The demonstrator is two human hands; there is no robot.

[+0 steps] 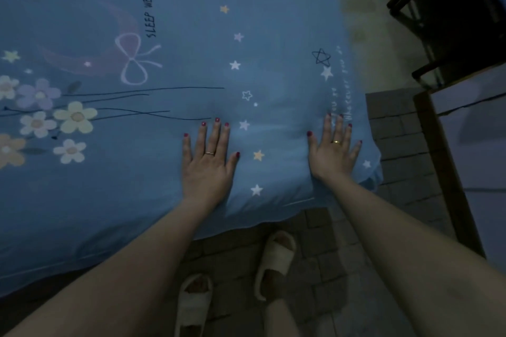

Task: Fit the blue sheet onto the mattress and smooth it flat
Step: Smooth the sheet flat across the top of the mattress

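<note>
The blue sheet (191, 35), printed with stars, flowers, a pink moon and the words "SLEEP WELL", covers the mattress across most of the view. Its near right corner (369, 169) hangs rounded over the mattress edge. My left hand (209, 161) lies flat on the sheet, fingers straight and spread, close to the near edge. My right hand (332, 152) presses flat on the sheet beside that corner, fingers spread. Soft folds run in the fabric between and ahead of my two hands.
My feet in pale slippers (275, 260) stand on a brick-patterned floor (397, 128) at the bed's near edge. A dark wooden piece of furniture (449, 22) and a wooden frame edge (443, 167) stand to the right of the bed.
</note>
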